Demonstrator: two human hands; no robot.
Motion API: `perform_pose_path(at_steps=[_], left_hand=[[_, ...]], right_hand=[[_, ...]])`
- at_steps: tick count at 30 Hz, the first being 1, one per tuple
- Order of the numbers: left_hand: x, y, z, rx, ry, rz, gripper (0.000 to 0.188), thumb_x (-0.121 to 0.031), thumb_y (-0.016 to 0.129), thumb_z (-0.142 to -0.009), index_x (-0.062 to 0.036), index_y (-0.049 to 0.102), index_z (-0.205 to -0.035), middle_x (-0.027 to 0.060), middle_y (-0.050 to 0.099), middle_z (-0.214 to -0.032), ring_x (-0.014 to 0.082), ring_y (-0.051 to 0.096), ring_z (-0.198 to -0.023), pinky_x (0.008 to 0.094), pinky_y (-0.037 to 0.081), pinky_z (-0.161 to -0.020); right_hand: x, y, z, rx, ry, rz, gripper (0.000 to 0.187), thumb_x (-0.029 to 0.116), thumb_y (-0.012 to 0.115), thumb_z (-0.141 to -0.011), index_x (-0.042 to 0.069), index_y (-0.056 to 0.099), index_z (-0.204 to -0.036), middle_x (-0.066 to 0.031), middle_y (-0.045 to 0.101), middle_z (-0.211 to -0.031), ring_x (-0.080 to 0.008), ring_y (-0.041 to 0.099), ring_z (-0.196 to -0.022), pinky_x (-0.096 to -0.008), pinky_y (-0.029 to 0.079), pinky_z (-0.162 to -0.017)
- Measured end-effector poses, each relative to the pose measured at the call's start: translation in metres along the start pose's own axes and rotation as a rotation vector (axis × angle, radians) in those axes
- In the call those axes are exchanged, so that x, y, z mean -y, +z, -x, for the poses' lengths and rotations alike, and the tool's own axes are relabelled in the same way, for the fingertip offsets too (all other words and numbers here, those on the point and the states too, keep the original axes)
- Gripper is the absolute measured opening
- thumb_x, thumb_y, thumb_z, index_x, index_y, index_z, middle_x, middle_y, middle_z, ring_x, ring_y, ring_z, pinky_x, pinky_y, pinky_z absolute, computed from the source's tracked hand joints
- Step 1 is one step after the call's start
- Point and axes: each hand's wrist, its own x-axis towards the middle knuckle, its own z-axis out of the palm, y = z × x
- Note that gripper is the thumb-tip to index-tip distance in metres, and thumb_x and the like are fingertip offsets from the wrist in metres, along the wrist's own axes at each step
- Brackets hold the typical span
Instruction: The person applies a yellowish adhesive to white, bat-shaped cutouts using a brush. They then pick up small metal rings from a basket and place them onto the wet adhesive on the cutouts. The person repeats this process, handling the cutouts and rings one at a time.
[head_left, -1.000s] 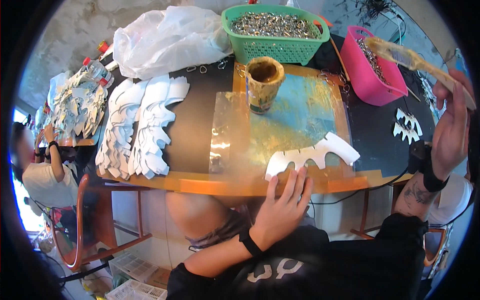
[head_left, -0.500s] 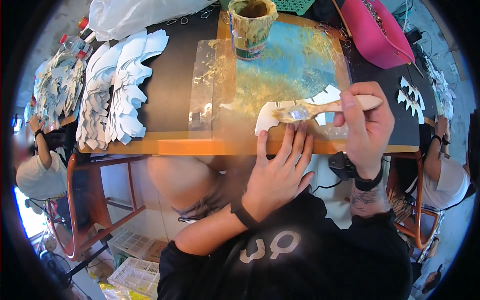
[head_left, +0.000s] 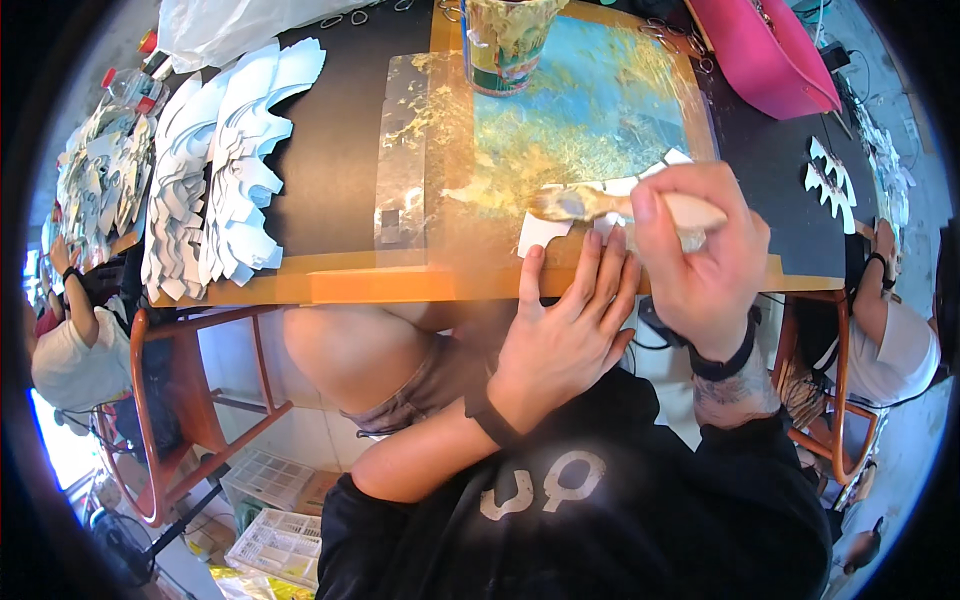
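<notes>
My right hand [head_left: 705, 255] grips a flat paintbrush [head_left: 600, 207] by its pale wooden handle. Yellowish, sticky-looking residue coats the bristles, which lie over the left part of a curved white cut-out piece [head_left: 540, 233] with a jagged far edge. Flat near the table's front edge, my left hand [head_left: 570, 325] has its fingers spread, their tips at the piece's near edge. Part of the piece is hidden behind the brush and my right hand. Beneath it is a blue work sheet [head_left: 590, 110] smeared with yellow. A smeared tub [head_left: 505, 62] stands on the sheet's far side.
Two overlapping stacks of white cut-outs [head_left: 240, 170] lie at the left, near a white plastic bag [head_left: 240, 30]. A pink bin [head_left: 765, 60] stands far right, with more jagged cut-outs [head_left: 830, 185] nearer. Other people [head_left: 85, 340] sit at both sides.
The brush has moved a little left across the white piece, with my right hand shifting left as well. My left hand keeps its place at the piece. The whole view has shifted slightly.
</notes>
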Motion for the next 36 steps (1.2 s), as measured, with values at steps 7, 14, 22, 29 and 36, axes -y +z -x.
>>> perform_pose_path(at_steps=[7,14,22,29,36], left_hand=[[-0.001,-0.003,-0.002,0.024,-0.016,0.006,0.072,-0.053,0.061,-0.091,-0.0129,0.050,-0.150,0.0094,0.041,-0.163,0.0240,0.037,-0.150,0.0673,0.015,-0.117],[0.000,-0.005,-0.001,0.031,-0.019,0.002,0.073,-0.053,0.062,-0.091,-0.0137,0.050,-0.151,0.0089,0.040,-0.163,0.0234,0.036,-0.151,0.0669,0.014,-0.117],[-0.002,-0.009,-0.005,0.068,-0.011,-0.038,0.073,-0.053,0.063,-0.090,-0.0139,0.050,-0.151,0.0087,0.040,-0.163,0.0240,0.035,-0.151,0.0667,0.016,-0.116],[-0.005,-0.010,-0.006,0.086,-0.004,-0.011,0.072,-0.049,0.060,-0.094,-0.0084,0.047,-0.151,0.0143,0.038,-0.164,0.0277,0.036,-0.150,0.0731,0.023,-0.112],[-0.007,-0.010,-0.007,0.081,-0.016,-0.053,0.075,-0.052,0.067,-0.088,-0.0138,0.051,-0.150,0.0113,0.041,-0.163,0.0251,0.036,-0.151,0.0683,0.018,-0.116]], right_hand=[[-0.002,-0.013,0.004,-0.183,0.179,-0.094,0.012,0.004,0.073,-0.090,0.002,0.065,-0.098,-0.0115,0.069,-0.081,-0.0193,0.069,-0.069,-0.0300,0.053,-0.063],[-0.019,-0.027,0.000,-0.103,0.213,0.139,0.009,0.003,0.068,-0.091,0.002,0.065,-0.099,-0.0116,0.069,-0.083,-0.0172,0.068,-0.069,-0.0280,0.053,-0.063],[-0.025,-0.025,0.006,-0.053,0.069,0.013,0.008,0.005,0.070,-0.094,0.002,0.064,-0.098,-0.0095,0.070,-0.084,-0.0143,0.068,-0.068,-0.0273,0.053,-0.061],[-0.025,-0.026,0.005,-0.130,0.001,-0.012,0.011,0.006,0.072,-0.093,0.002,0.064,-0.098,-0.0094,0.071,-0.086,-0.0152,0.071,-0.071,-0.0285,0.055,-0.062],[-0.036,-0.048,0.012,-0.186,0.092,0.103,0.011,0.004,0.071,-0.093,0.002,0.064,-0.100,-0.0102,0.070,-0.085,-0.0152,0.070,-0.069,-0.0284,0.054,-0.060]])
